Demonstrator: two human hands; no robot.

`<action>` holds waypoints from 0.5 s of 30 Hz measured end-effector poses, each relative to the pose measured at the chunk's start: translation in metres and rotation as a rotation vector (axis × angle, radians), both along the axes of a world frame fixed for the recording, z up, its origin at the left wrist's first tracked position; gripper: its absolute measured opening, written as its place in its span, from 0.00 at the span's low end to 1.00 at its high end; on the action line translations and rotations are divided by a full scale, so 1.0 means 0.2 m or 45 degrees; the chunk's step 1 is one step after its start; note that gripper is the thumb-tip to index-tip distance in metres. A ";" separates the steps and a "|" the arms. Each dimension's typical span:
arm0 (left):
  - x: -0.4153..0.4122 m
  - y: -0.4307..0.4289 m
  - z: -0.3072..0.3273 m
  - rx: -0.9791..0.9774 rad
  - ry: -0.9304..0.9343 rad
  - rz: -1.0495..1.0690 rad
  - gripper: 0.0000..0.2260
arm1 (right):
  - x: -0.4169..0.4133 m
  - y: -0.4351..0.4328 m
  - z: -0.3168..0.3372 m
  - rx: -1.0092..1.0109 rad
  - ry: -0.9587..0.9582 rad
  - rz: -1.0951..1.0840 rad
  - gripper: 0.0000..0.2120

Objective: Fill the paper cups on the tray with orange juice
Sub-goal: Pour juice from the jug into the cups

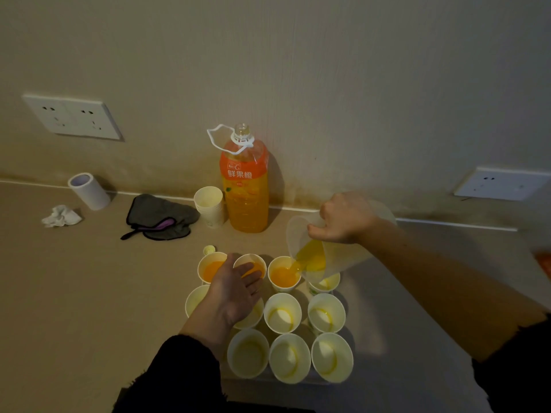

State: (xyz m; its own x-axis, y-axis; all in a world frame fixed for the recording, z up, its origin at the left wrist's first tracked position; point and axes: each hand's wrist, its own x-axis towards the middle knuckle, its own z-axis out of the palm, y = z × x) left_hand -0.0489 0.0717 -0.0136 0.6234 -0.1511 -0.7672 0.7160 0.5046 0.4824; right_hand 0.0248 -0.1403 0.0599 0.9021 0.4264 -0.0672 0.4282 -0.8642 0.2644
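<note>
Several white paper cups stand in rows on a tray that is mostly hidden under them. My right hand grips a clear plastic jug, tilted left, and juice runs from its spout into the third cup of the back row. The first back cup and the second hold orange juice. The cups in the nearer rows, such as one in the middle, show only a thin yellow ring at the bottom. My left hand hovers flat, fingers straight, over the left cups.
An uncapped orange juice bottle stands by the wall beside a stack of spare cups. Its yellow cap lies behind the tray. A grey cloth, a tape roll and a crumpled tissue lie at left.
</note>
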 end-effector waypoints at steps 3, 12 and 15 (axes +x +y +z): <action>0.00 0.00 0.00 -0.009 -0.001 0.004 0.28 | 0.00 0.00 0.00 0.009 0.001 0.002 0.26; -0.01 -0.01 0.00 -0.033 -0.003 0.017 0.29 | 0.01 -0.01 0.01 0.039 -0.017 0.014 0.26; -0.01 -0.01 0.00 -0.034 -0.002 0.019 0.29 | 0.01 -0.01 0.01 0.044 -0.029 0.022 0.27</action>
State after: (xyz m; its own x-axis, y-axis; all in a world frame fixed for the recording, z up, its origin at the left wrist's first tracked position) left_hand -0.0508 0.0694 -0.0142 0.6270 -0.1626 -0.7619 0.7077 0.5278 0.4697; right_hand 0.0267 -0.1429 0.0620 0.8958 0.4434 -0.0320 0.4371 -0.8655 0.2446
